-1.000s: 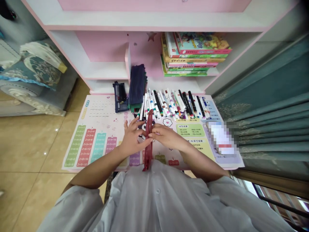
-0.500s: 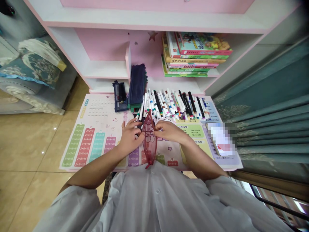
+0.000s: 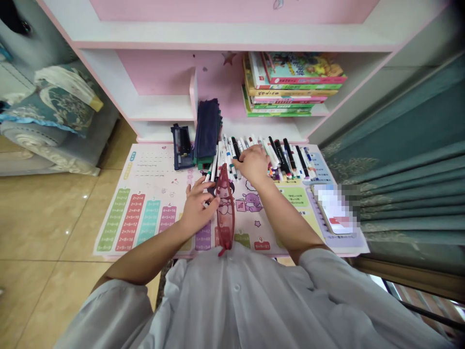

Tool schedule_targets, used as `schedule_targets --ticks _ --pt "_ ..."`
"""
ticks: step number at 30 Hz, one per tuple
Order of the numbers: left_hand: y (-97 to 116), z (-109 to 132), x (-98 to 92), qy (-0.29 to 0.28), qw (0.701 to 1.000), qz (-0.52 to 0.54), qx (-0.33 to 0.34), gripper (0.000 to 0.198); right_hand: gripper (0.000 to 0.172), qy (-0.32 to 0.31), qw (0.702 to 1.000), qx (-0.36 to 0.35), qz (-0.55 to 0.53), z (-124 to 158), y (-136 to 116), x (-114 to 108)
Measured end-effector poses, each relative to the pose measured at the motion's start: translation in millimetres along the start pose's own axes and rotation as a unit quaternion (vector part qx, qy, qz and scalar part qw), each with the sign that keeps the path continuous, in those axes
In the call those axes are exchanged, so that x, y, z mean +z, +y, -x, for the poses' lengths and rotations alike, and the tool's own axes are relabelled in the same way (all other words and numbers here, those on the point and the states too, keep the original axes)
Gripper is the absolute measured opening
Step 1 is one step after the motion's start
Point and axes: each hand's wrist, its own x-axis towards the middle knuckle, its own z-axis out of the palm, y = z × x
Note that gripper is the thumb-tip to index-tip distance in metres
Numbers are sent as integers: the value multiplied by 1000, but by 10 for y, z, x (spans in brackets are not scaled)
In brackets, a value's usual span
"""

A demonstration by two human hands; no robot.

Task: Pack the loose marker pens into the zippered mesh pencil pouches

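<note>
A white-and-pink shelf unit (image 3: 232,35) fills the upper part of the frame, and a teal curtain (image 3: 403,165) hangs down the right side. The printed surface (image 3: 154,182) spans the middle, with an upholstered seat (image 3: 22,138) off at the left edge. A stack of books (image 3: 290,92) sits on the shelf at upper right of centre, well behind the work.

Along the back of the surface, from the centre towards the right, lies a row of loose markers (image 3: 286,155). At its left end leans a pile of dark blue and green pouches (image 3: 208,128). The red mesh pouch (image 3: 225,213) stands at the centre, its mouth parted and its far tip reaching the front of the row. The small dark blue case (image 3: 182,145), left of the pile, has dark items inside.

As far as can be judged, the opening is done and the filling has not begun: no pen shows in the red pouch, and the markers are outside it.

The left hand (image 3: 199,206) has its fingers spread, thumb at the pouch's left edge; whether it pinches is unclear. The right hand (image 3: 254,165) curls over the markers, covering some; its grip cannot be told. The phone (image 3: 332,208) at right obstructs neither; no obstacle shows between pouch and row.
</note>
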Motion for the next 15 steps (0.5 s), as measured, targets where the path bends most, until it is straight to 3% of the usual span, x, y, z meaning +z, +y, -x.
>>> schedule_targets --ticks 7,15 --pt "-57 3 22 4 1000 23 -16 31 28 -4 999 -21 47 96 -44 58" --pt "-98 4 58 -4 1000 -3 -20 31 25 -8 1000 -23 6 69 -30 109"
